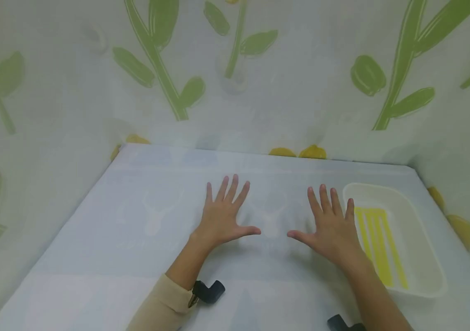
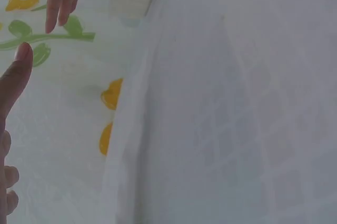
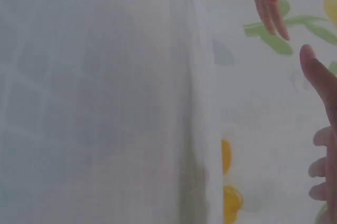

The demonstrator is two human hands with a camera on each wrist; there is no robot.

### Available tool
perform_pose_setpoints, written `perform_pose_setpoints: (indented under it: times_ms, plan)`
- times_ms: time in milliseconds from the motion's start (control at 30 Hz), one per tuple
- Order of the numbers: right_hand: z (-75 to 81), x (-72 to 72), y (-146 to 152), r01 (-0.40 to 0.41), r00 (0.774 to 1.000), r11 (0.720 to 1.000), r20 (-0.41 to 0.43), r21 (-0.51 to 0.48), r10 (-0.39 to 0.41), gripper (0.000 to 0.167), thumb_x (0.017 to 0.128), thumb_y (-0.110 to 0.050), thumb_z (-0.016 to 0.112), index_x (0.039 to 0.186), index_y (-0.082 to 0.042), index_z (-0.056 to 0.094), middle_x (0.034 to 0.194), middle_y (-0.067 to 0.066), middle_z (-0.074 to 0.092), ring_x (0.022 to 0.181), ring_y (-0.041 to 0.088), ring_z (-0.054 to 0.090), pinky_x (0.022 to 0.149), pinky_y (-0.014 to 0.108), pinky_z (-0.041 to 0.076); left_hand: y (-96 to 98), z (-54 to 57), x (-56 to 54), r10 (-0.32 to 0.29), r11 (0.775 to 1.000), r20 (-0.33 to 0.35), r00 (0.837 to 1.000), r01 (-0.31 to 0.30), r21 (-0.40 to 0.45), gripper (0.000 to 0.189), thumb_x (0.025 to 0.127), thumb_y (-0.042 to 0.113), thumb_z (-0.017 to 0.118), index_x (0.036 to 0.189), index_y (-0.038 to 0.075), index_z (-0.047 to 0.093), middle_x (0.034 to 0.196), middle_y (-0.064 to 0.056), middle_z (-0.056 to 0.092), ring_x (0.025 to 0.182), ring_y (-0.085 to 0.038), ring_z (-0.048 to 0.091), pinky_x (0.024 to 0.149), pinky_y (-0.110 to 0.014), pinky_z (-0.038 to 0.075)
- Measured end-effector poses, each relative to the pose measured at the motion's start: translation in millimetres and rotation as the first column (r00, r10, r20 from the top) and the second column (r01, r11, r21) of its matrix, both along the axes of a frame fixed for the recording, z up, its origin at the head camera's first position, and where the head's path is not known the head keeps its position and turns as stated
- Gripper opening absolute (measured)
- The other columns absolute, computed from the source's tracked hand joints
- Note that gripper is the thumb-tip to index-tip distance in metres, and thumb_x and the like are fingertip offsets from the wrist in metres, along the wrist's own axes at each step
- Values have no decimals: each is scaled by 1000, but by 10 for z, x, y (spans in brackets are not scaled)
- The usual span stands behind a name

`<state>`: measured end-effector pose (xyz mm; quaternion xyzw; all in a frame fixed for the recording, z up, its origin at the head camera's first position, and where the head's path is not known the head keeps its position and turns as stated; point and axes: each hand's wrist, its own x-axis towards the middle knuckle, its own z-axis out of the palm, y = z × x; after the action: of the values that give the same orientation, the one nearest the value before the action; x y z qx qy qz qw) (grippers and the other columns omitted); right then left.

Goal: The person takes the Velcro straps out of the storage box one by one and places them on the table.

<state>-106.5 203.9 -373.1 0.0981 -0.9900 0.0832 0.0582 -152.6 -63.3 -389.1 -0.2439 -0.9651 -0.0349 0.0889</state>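
Note:
Both hands hover over the white-covered table (image 1: 94, 239) with fingers spread and straight, holding nothing. My left hand (image 1: 222, 218) is near the middle, thumb pointing right. Across a gap, my right hand (image 1: 334, 230) has its thumb pointing left toward the other thumb. Just right of it stands a white plastic basin (image 1: 418, 248) with yellow stripes (image 1: 377, 243) inside; the right hand and forearm overlap its left edge in the head view. In the left wrist view, the left thumb (image 2: 18, 76) shows at the left edge. The right thumb (image 3: 316, 71) shows in the right wrist view.
Behind the table rises a pale wall covering (image 1: 284, 105) printed with green stems and yellow flowers, which also runs along both sides. Each wrist wears a black device, such as the left one (image 1: 209, 292). A beige sleeve (image 1: 162, 303) covers the left forearm.

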Motion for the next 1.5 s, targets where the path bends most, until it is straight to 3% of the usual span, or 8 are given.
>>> perform_pose_setpoints:
  times_ms: [433, 700, 1067, 1500]
  plan:
    - [142, 7, 222, 72, 997, 997, 1, -15, -72, 112, 75, -77, 52, 153, -11, 5, 156, 24, 4, 142, 45, 0, 106, 65, -13, 156, 74, -94, -23, 1000, 97, 995, 22, 14, 111, 71, 84, 47, 153, 25, 1, 159, -9, -2, 146, -31, -3, 110, -65, -1]
    - [169, 60, 393, 100, 995, 995, -9, -12, -100, 113, 76, -75, 54, 153, -12, 0, 155, 25, 1, 142, 45, -3, 105, 66, -16, 309, 106, -130, -73, 997, 88, 993, 75, -22, 111, 72, 85, 44, 152, 26, -6, 159, -7, -9, 146, -30, -4, 110, -65, -2]
    - [187, 146, 681, 129, 991, 990, -36, 50, -127, 113, 76, -74, 55, 152, -9, 3, 154, 27, 2, 141, 47, -1, 104, 67, -15, 554, 246, -127, -118, 992, 87, 989, 121, -27, 111, 72, 84, 44, 151, 26, -9, 158, -5, -11, 146, -28, -4, 111, -64, 2]
    - [251, 347, 998, 174, 985, 981, -22, 84, -172, 114, 76, -74, 55, 152, -10, -1, 153, 31, 2, 140, 48, 0, 101, 69, -17, 852, 272, -44, -176, 980, 44, 983, 179, -86, 113, 71, 88, 39, 148, 27, -18, 157, -5, -17, 146, -26, -6, 112, -62, 0]
